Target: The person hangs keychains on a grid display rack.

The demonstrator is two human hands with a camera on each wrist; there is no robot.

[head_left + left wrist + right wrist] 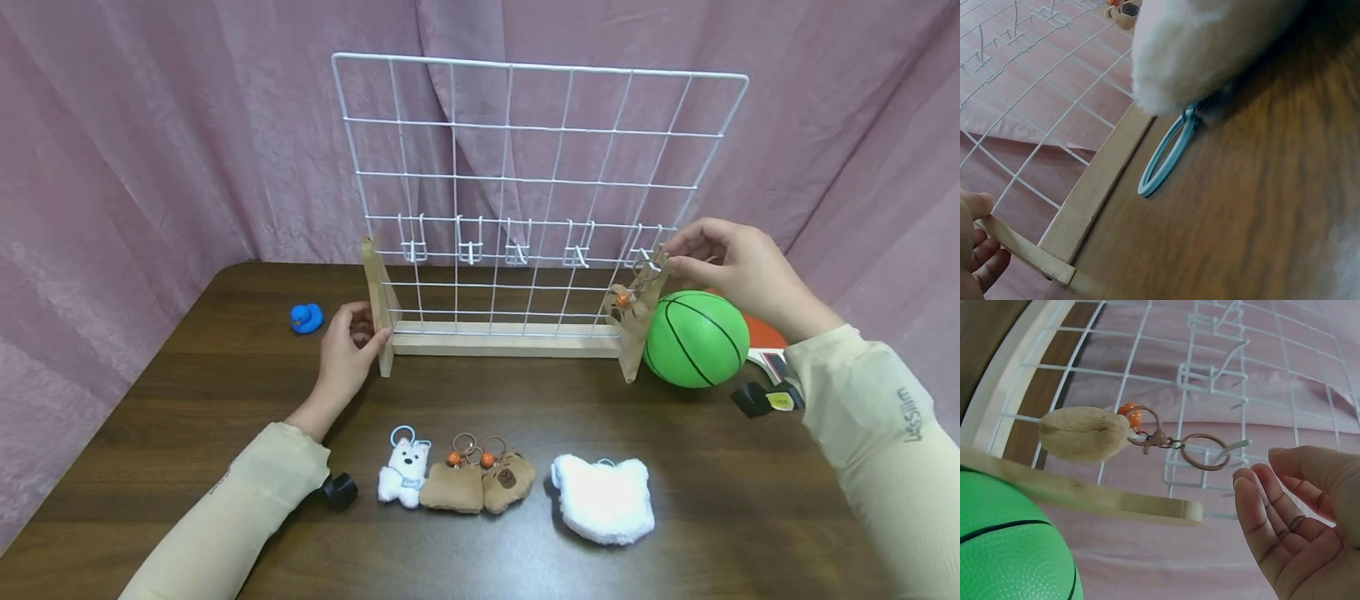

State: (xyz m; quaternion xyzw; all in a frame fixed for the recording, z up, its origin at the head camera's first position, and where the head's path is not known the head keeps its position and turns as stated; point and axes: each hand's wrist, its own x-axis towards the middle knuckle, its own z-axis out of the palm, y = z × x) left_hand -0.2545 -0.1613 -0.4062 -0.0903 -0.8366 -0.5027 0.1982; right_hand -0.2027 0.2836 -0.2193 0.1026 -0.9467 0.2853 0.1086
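My left hand [347,346] holds the wooden left leg [377,287] of a white wire grid rack [540,128], its thumb and fingers on either side of the wood. At the rack's right end, a brown plush keychain [1085,434] with an orange bead hangs by its metal ring from the outermost white hook [1238,447]. My right hand [742,258] is just beside that ring, fingers loosely bent and apart from it in the right wrist view. In front lie a white dog keychain [405,473], two brown plush keychains [453,487] and a fluffy white one [603,500].
Several white hooks [470,250] line one row of the grid. A green ball [697,340] stands by the right leg, with an orange-red paddle [763,332] partly behind it. A blue rubber duck [306,318] sits at the left. Pink curtains [187,125] hang behind the table.
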